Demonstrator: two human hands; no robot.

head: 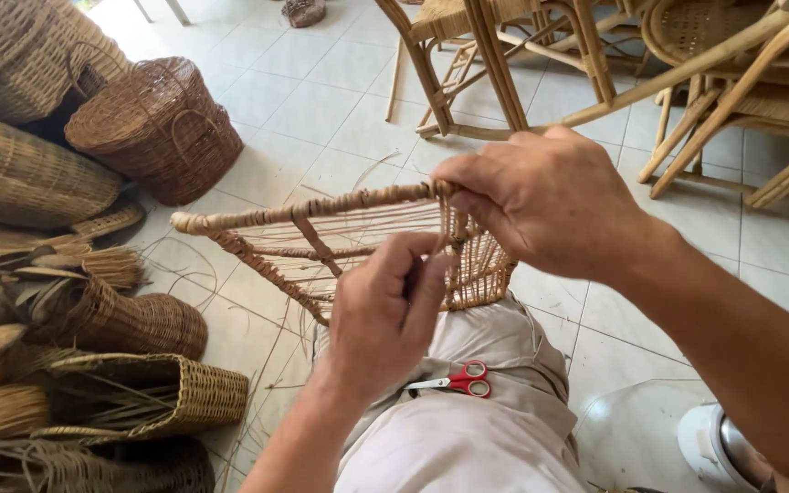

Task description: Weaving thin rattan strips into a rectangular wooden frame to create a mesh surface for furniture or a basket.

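Up close, the half-woven rattan basket frame (340,239) rests over the person's lap, its thick rim wrapped in pale cane and thin upright strands fanning below it. The right hand (541,205) clamps the rim from above, fingers curled tight together around it. The left hand (385,310) rises from below, thumb and fingertips pinching a thin cane strand beside the finished weave. Small red-handled scissors (457,381) lie on the beige trouser leg. Rough brown lidded wicker baskets (157,123) crowd the pale tiled floor (321,91) to the left; bent-cane chairs (541,55) stand behind.
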